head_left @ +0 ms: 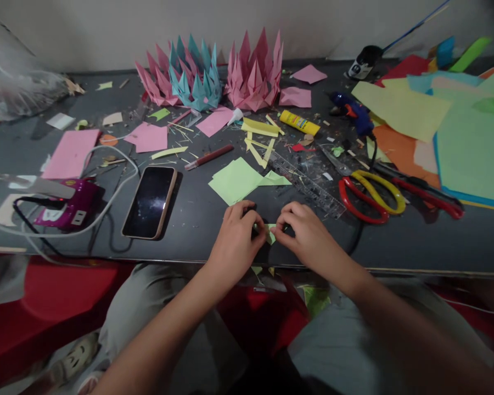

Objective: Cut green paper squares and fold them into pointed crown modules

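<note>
The phone (149, 203) lies on the table (193, 227); to its right the left hand (237, 227) pinches the left side of a small green paper (270, 234) between thumb and fingertips. The paper, between both hands near the table's front edge, should be very light, thin and easily creased or torn, so a gentle hold at its edges suits. The right hand (302, 229) has its fingertips closed on the right side; scissors (369, 195) lie beyond.

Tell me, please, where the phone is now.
In the head view, the phone lies on the table, left of centre, between the white cable and the left hand.
</note>
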Demonstrator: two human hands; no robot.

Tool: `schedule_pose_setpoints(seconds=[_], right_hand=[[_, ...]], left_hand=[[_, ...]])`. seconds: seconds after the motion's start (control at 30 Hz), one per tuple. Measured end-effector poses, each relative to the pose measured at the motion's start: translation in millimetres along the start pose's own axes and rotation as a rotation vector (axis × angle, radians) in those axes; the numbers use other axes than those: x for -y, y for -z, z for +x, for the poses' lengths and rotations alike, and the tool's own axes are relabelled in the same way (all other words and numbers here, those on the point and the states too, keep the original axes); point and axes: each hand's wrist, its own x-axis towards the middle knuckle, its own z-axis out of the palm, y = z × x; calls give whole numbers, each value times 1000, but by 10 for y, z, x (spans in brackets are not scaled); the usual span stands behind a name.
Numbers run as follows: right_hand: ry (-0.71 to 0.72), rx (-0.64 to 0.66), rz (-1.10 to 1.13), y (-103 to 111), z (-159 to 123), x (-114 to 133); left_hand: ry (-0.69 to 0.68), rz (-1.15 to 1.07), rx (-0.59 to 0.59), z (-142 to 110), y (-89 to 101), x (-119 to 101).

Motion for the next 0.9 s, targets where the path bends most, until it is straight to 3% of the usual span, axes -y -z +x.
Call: schedule_pose_setpoints(seconds=[0.2, 0.57, 0.73, 0.9], right_hand=[[31, 9, -40, 15, -12, -46], [100, 106, 37, 113, 32, -89], [68, 122, 85, 127, 24, -91], [49, 55, 141, 166, -4, -41]], left_hand=[[-44, 143, 92, -6, 66, 22], [-118, 217, 132, 17, 134, 41], [-197, 160, 133, 6, 136, 76], [-211, 31, 136, 21, 152, 60]])
